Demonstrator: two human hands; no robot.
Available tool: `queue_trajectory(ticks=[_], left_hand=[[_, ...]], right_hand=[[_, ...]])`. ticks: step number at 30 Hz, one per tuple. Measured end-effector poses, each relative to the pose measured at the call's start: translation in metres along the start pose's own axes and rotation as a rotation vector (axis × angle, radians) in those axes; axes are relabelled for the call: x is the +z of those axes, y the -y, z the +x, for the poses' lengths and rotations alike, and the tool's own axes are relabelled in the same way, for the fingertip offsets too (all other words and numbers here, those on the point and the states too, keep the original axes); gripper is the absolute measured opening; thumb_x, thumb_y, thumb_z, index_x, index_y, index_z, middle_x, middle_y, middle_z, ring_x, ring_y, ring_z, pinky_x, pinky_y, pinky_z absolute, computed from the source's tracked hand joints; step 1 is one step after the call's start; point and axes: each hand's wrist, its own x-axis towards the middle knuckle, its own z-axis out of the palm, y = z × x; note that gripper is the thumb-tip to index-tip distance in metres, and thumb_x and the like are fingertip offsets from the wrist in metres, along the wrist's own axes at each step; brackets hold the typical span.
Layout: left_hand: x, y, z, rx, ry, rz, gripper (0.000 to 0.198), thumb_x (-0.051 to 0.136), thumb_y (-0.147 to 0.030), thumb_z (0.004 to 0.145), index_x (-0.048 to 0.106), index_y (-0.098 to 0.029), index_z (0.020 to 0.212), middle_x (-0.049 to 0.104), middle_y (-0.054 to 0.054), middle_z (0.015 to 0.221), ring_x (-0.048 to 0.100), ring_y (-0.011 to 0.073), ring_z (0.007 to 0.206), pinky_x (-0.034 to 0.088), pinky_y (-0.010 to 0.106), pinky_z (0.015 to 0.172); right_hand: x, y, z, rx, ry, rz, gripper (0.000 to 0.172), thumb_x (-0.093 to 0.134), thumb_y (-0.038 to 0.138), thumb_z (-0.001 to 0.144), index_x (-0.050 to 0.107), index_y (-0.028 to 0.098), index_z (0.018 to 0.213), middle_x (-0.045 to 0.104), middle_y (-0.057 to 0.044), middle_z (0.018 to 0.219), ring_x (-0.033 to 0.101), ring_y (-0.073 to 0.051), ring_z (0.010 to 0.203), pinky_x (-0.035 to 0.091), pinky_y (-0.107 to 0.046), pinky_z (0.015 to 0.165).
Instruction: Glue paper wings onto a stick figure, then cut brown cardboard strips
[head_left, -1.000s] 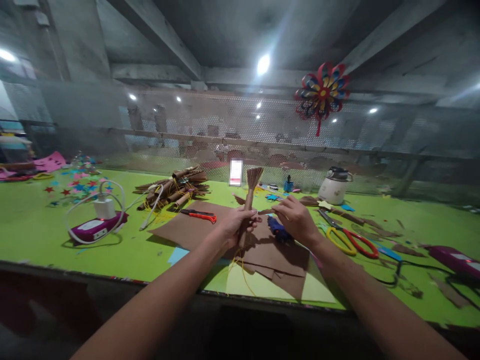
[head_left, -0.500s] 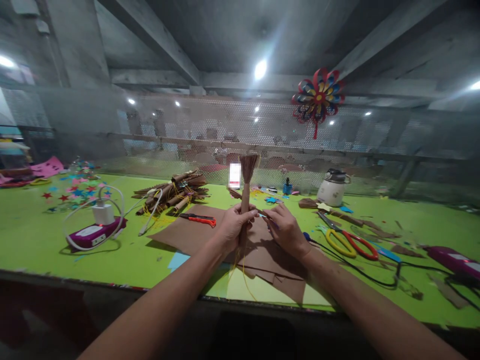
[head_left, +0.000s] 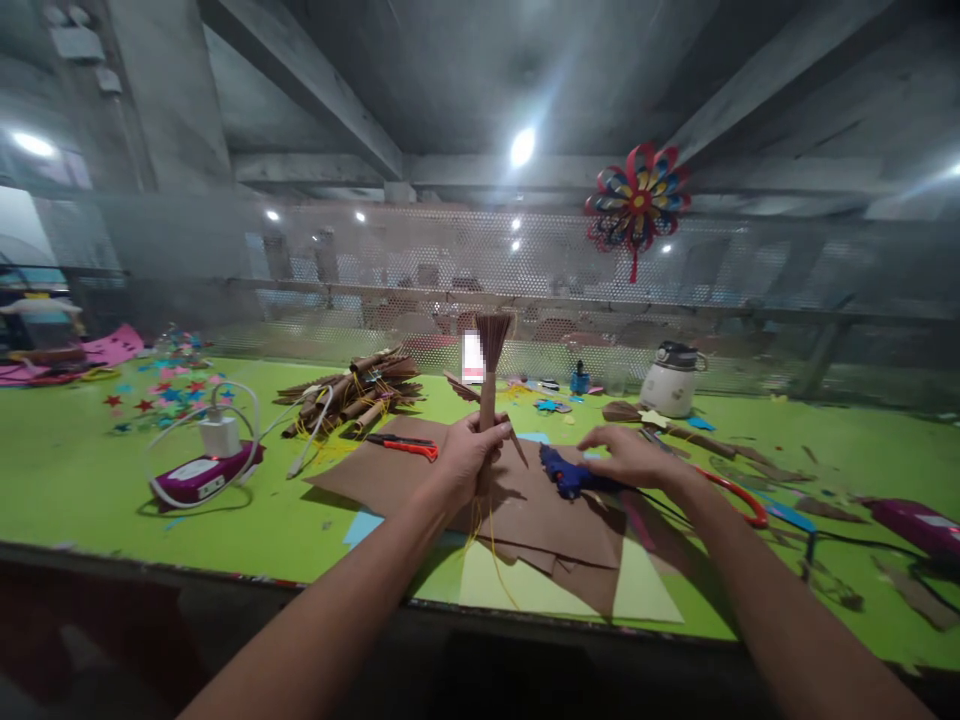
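Note:
My left hand (head_left: 480, 450) is closed around the rolled handle of a small brown paper broom (head_left: 489, 385), held upright with its fringed end on top. A narrow pointed strip of brown paper (head_left: 519, 447) sticks out on its right side, and yellow threads (head_left: 493, 550) hang below the hand. Off to the right, my right hand (head_left: 626, 458) has its fingers apart beside the rear of a blue glue gun (head_left: 568, 473). Whether the fingertips touch the gun I cannot tell. Under both hands lie brown paper sheets (head_left: 517, 525).
A red utility knife (head_left: 405, 446) rests on the paper's left side. Behind it is a pile of rolled brown paper pieces (head_left: 356, 390). Purple power strips (head_left: 206, 475) stand left and right. Scissors (head_left: 739, 497), a cable and a white bottle (head_left: 670, 385) are at the right.
My right hand has moved right, away from the paper broom, and its fingers have opened. The glue gun, largely hidden before, now shows. My left hand still holds the broom.

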Motion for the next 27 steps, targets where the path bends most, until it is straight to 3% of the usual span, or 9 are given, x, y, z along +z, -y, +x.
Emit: queue_trajectory(ticks=[2, 4, 9, 13, 15, 18, 21, 27], left_hand=[[0.0, 0.001, 0.0, -0.037, 0.023, -0.015, 0.024, 0.073, -0.018, 0.063, 0.059, -0.013, 0.081, 0.044, -0.005, 0.054, 0.037, 0.0032, 0.042, 0.025, 0.017, 0.038], [0.001, 0.002, -0.001, -0.068, 0.048, -0.035, 0.022, 0.072, -0.018, 0.064, 0.058, -0.013, 0.079, 0.045, -0.004, 0.055, 0.037, 0.0032, 0.042, 0.025, 0.017, 0.038], [0.002, 0.0, -0.003, -0.132, 0.167, -0.08, 0.018, 0.071, -0.018, 0.066, 0.055, -0.013, 0.072, 0.047, -0.002, 0.057, 0.038, 0.0033, 0.044, 0.024, 0.016, 0.038], [0.0, -0.004, -0.005, -0.168, 0.234, -0.107, 0.019, 0.071, -0.018, 0.066, 0.054, -0.013, 0.071, 0.047, -0.002, 0.058, 0.04, 0.0036, 0.046, 0.027, 0.015, 0.039], [-0.001, -0.006, -0.005, -0.186, 0.225, -0.108, 0.019, 0.071, -0.018, 0.066, 0.054, -0.013, 0.073, 0.047, -0.002, 0.057, 0.04, 0.0037, 0.046, 0.026, 0.015, 0.039], [-0.001, -0.009, -0.006, -0.203, 0.218, -0.113, 0.022, 0.072, -0.017, 0.065, 0.056, -0.012, 0.079, 0.046, -0.003, 0.057, 0.04, 0.0034, 0.045, 0.026, 0.014, 0.038], [0.0, -0.011, -0.007, -0.216, 0.23, -0.108, 0.027, 0.074, -0.017, 0.063, 0.056, -0.012, 0.082, 0.046, -0.004, 0.056, 0.039, 0.003, 0.045, 0.027, 0.014, 0.039], [0.002, -0.005, -0.007, -0.168, 0.261, -0.048, 0.026, 0.074, -0.018, 0.062, 0.056, -0.01, 0.078, 0.049, -0.002, 0.06, 0.041, 0.0034, 0.048, 0.027, 0.014, 0.04]], right_hand=[[-0.001, -0.01, -0.004, 0.018, 0.172, -0.057, 0.024, 0.064, 0.018, 0.066, 0.071, 0.019, 0.088, 0.069, -0.01, 0.093, 0.061, -0.024, 0.083, 0.045, -0.031, 0.071], [0.007, -0.011, -0.007, -0.02, 0.225, -0.125, 0.03, 0.062, 0.01, 0.059, 0.071, 0.019, 0.086, 0.069, -0.01, 0.091, 0.061, -0.023, 0.079, 0.043, -0.029, 0.065], [0.034, 0.002, -0.005, -0.014, 0.091, -0.207, 0.028, 0.06, 0.004, 0.053, 0.067, 0.017, 0.077, 0.064, -0.01, 0.082, 0.057, -0.021, 0.073, 0.037, -0.026, 0.057], [0.026, -0.003, -0.001, 0.034, 0.06, -0.16, 0.018, 0.065, 0.011, 0.054, 0.064, 0.016, 0.071, 0.063, -0.009, 0.078, 0.056, -0.019, 0.067, 0.035, -0.026, 0.053], [0.011, -0.009, -0.002, 0.091, 0.022, -0.01, 0.014, 0.065, 0.015, 0.058, 0.063, 0.016, 0.072, 0.063, -0.007, 0.074, 0.056, -0.018, 0.065, 0.038, -0.026, 0.054], [-0.015, -0.011, -0.007, 0.168, -0.099, 0.626, 0.018, 0.062, 0.027, 0.07, 0.062, 0.015, 0.083, 0.064, -0.007, 0.076, 0.057, -0.018, 0.065, 0.043, -0.029, 0.057], [-0.029, 0.004, -0.015, 0.05, -0.12, 1.083, 0.03, 0.057, 0.043, 0.08, 0.061, 0.015, 0.091, 0.064, -0.008, 0.077, 0.058, -0.018, 0.065, 0.046, -0.031, 0.059], [-0.019, 0.041, -0.019, -0.041, -0.038, 1.127, 0.032, 0.055, 0.047, 0.083, 0.057, 0.016, 0.073, 0.057, -0.003, 0.065, 0.053, -0.014, 0.056, 0.044, -0.03, 0.056]])
